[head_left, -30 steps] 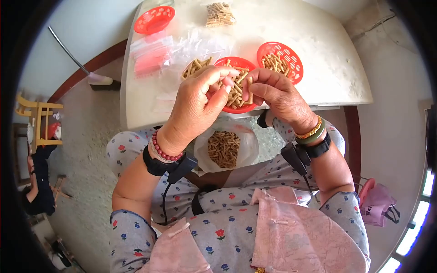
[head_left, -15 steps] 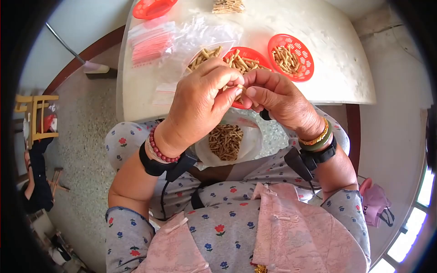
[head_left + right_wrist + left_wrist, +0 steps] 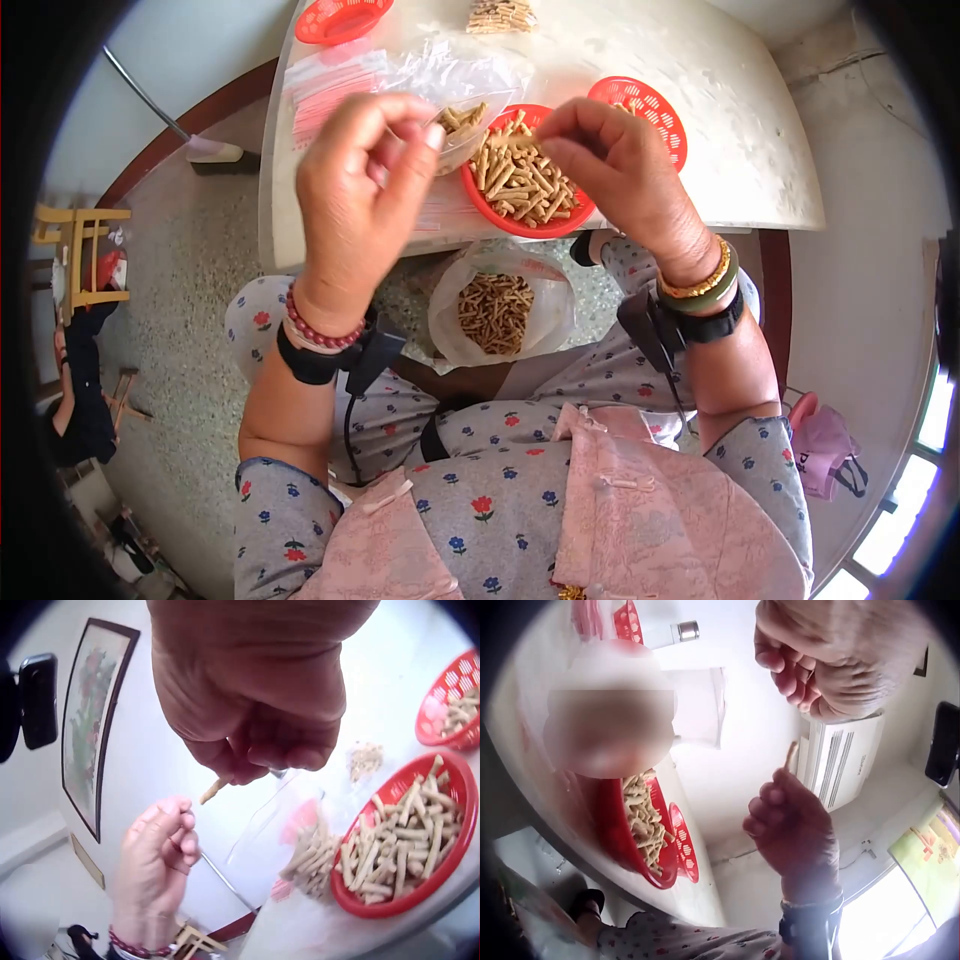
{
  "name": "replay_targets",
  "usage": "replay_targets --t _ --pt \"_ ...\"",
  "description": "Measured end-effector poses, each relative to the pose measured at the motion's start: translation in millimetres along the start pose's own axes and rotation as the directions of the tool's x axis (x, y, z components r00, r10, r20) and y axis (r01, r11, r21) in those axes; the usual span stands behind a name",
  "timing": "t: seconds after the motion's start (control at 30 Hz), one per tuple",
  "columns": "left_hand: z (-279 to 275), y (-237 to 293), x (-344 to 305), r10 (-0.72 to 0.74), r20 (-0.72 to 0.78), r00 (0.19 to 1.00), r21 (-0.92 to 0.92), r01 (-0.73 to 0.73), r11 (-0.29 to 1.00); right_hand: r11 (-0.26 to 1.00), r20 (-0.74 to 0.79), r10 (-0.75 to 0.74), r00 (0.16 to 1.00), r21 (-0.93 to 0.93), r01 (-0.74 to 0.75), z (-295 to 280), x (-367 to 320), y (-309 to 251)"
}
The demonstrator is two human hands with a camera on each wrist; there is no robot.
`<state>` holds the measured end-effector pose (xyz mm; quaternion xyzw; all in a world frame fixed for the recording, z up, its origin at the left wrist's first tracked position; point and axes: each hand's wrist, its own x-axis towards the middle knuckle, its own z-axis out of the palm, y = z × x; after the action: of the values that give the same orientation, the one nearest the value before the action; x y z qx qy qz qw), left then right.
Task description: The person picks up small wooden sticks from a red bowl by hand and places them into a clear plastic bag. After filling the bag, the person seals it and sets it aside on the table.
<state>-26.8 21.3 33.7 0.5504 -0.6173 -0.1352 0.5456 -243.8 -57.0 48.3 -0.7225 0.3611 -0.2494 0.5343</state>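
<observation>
Counter: white counter (image 3: 700,150), with someone sat right up against it.
Baskets: three red ones. The middle basket (image 3: 525,232) is heaped with tan sticks (image 3: 520,180), the right basket (image 3: 680,130) has some too, and the far basket (image 3: 340,15) is at the back.
Bags: two holding sticks, a counter bag (image 3: 450,85) and a lap bag (image 3: 445,320).
Right hand (image 3: 610,170): pinching one stick (image 3: 215,789) up above the middle basket.
Left hand (image 3: 355,190): fingers curled in, nothing showing in it.

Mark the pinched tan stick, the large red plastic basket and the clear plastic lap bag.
small tan stick (image 3: 214,790), right wrist view, middle.
large red plastic basket (image 3: 525,232), head view, near rim.
clear plastic bag (image 3: 445,325), head view, left wall.
</observation>
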Motion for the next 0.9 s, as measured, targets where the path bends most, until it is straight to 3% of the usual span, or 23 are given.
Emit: replay_targets --t 0.03,0.07,0.13,0.2,0.23,0.27,0.33,0.4,0.47,0.5,0.6,0.8,0.9 --pt "-3.9 -4.0 6.1 0.006 -0.011 1.0 0.046 -0.006 0.999 0.957 -0.092 -0.152 0.984 -0.264 0.123 -0.3 5.3 -0.7" --pt "-4.5 -9.2 10.8 0.004 -0.012 1.0 0.048 -0.003 0.999 0.831 -0.136 -0.318 0.938 -0.516 0.207 0.6 10.6 -2.3" --pt "-3.3 -19.9 18.2 0.056 0.049 0.997 0.186 -0.064 0.981 0.783 -0.147 -0.403 0.903 -0.566 0.258 5.2 21.9 -4.0" --pt "1.4 -27.5 21.3 -0.025 0.07 0.997 0.196 0.011 0.98 0.613 -0.054 -0.53 0.846 -0.714 0.339 10.0 37.6 1.5" --pt "3.8 -30.4 23.2 -0.048 0.116 0.992 0.259 0.016 0.966 0.616 -0.067 -0.561 0.825 -0.7 0.362 16.3 44.5 2.1" --pt "5.9 -34.7 25.1 -0.073 0.162 0.984 0.322 0.017 0.947 0.615 -0.064 -0.561 0.825 -0.699 0.363 19.7 49.3 1.9" --pt "8.7 -45.6 27.8 -0.018 0.158 0.987 0.334 -0.036 0.942 0.489 0.051 -0.57 0.82 -0.781 0.389 24.9 56.7 2.9" --pt "7.6 -52.6 29.3 -0.139 0.188 0.972 0.305 0.077 0.949 0.449 0.073 -0.574 0.816 -0.805 0.388 33.4 65.7 8.9" --pt "8.5 -54.6 30.8 -0.125 0.143 0.982 0.282 0.08 0.956 0.434 0.077 -0.612 0.787 -0.799 0.415 39.5 73.7 17.2" --pt "8.0 -54.9 32.2 -0.107 0.094 0.99 0.259 0.079 0.963 0.507 0.042 -0.567 0.822 -0.77 0.389 41.8 73.0 13.8" --pt "5.2 -57.0 33.6 -0.111 0.086 0.99 0.235 0.088 0.968 0.587 -0.039 -0.564 0.825 -0.721 0.368 37.4 69.8 6.5" --pt "4.2 -50.1 29.6 -0.101 0.133 0.986 0.223 0.069 0.972 0.605 -0.079 -0.507 0.859 -0.742 0.289 -4.4 60.8 23.6" --pt "8.1 -46.2 26.3 -0.029 0.067 0.997 0.177 0.017 0.984 0.618 -0.062 -0.25 0.966 -0.779 0.11 -21.5 53.7 41.6"
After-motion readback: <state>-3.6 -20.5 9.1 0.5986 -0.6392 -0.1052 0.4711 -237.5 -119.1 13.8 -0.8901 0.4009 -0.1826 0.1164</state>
